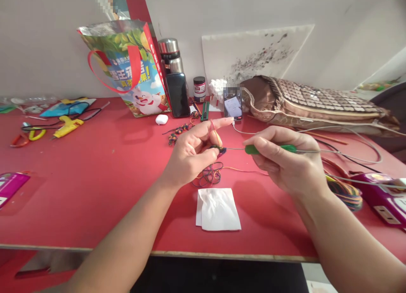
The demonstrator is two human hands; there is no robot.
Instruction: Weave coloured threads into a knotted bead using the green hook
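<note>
My left hand (185, 157) pinches a small dark piece of crochet work (222, 150) between thumb and fingers. Its index finger points outward with a reddish strand of yarn (211, 125) looped round it. In my right hand (290, 166) is a crochet hook (252, 149) with a green handle, gripped between thumb and fingers. The hook's thin metal shaft reaches left to the crochet work; its tip is hidden there. Below the hands, loose multicoloured yarn (209, 174) lies in loops on the red table (104, 191). A folded white tissue (221, 210) rests nearer to me.
A phone (233, 104) with a lit screen and a dark phone (178, 96) stand at the back. Left are a colourful bag (139, 77) and a yellow glue gun (68, 127). A yarn bundle (345, 193) and purple power strip (380, 195) lie right.
</note>
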